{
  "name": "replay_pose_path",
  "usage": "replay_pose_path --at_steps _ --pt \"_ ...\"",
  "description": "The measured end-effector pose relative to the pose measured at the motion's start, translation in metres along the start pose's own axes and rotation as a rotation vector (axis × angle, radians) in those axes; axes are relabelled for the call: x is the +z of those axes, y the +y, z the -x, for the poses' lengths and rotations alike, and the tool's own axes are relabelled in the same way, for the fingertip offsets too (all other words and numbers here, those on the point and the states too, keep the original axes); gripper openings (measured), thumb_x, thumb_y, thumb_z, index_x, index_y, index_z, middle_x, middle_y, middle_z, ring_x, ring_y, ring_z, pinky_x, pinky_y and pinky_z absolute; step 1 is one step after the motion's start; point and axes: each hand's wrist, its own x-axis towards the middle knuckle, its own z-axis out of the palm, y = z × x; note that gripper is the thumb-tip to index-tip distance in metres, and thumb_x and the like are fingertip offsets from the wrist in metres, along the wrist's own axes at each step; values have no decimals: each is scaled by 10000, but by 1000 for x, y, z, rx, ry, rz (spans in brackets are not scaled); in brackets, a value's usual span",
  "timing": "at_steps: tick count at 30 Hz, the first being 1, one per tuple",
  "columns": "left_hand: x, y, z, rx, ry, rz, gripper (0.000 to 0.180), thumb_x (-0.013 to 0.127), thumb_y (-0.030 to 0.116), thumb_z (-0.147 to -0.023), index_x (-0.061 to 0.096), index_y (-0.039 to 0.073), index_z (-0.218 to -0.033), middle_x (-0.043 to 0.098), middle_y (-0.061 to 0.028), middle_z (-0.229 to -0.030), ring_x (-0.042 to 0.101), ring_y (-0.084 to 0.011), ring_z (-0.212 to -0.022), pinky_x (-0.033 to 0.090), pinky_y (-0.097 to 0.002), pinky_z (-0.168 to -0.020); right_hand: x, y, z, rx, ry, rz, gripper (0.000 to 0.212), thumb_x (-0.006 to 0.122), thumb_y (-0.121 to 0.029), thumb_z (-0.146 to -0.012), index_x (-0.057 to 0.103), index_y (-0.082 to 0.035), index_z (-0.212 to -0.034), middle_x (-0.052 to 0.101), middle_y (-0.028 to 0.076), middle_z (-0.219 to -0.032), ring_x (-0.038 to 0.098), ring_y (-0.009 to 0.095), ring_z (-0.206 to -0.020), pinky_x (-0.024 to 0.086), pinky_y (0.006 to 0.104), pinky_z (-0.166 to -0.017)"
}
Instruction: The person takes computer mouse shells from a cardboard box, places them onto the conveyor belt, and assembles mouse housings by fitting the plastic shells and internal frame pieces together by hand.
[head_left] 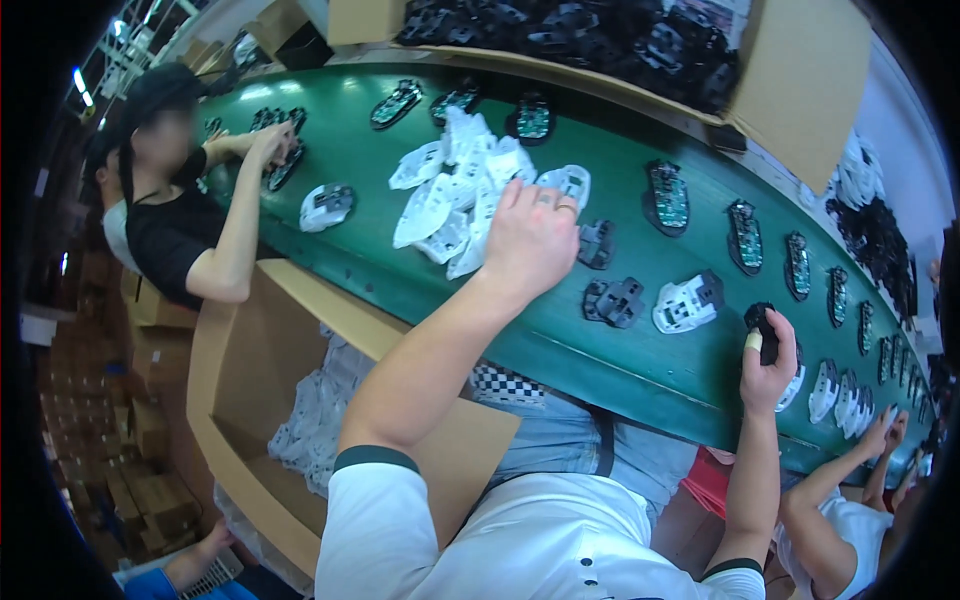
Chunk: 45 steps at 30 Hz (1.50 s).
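Observation:
My left hand (535, 235) reaches over a pile of white plastic shells (440, 205) on the green conveyor belt. Its fingers bend down at the near edge of a white plastic shell (567, 181) on the pile's right side; the fingertips are partly hidden. Off to the right, my right hand (770, 362) is closed around a small black plastic part (765, 325), with a pale wrap on the thumb. Between my hands lie two dark grey plastic parts (614, 301) and a white shell with a dark part fitted on it (688, 303).
Black housings with green circuit boards (667, 198) line the belt's far side. An open carton of black parts (570, 45) stands beyond. A carton (225, 400) with white shells is at my left. Co-workers' hands (272, 140) work at both sides. More white shells (823, 390) lie right.

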Motion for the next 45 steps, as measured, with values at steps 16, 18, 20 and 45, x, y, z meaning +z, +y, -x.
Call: replay_pose_path --at_steps 16,18,20,45 --pt "-4 3 6 26 -64 -27 257 751 242 -843 711 55 -1015 726 -106 -1100 678 -288 -1094 438 -495 -1121 132 -137 -72 -268 -314 49 704 806 -359 -840 568 17 -1386 670 224 -1226 617 402 -1195 530 471 -998" --pt "-4 2 6 15 -72 -26 254 749 241 -843 711 57 -1015 723 -99 -1111 672 -282 -1108 438 -493 -1119 117 -127 -68 -319 -263 91 604 791 -300 -832 621 7 -1323 671 209 -1246 604 401 -1221 495 485 -1045" --pt "-5 2 6 26 -70 -24 263 751 233 -835 711 57 -1026 716 -92 -1122 659 -276 -1127 443 -486 -1104 98 -106 -60 -334 -255 186 493 781 -258 -825 666 -9 -1235 675 188 -1253 602 394 -1225 468 512 -1071" --pt "-8 13 3 99 183 194 238 721 110 -871 656 -11 -1066 707 -180 -1191 648 -391 -1173 481 -503 -1055 151 -145 -52 -377 -360 146 324 785 -183 -790 737 -72 -1090 730 73 -1144 669 262 -1066 489 417 -947"
